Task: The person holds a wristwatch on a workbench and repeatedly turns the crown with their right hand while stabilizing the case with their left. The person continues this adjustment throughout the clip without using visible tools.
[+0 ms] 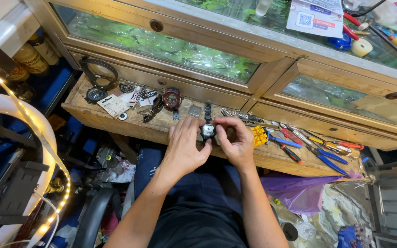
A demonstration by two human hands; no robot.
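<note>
Watch-repair stall, pliers [328,160], glass display cabinet [161,46]

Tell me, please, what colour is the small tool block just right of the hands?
Yellow tool block, seen in the head view.

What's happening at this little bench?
A seated person holds a wristwatch with a metal band between both hands: the left hand and right hand pinch its case from either side, just above a worn wooden bench. Other watches lie to the left, pliers and small tools to the right, under glass display cases.
</note>
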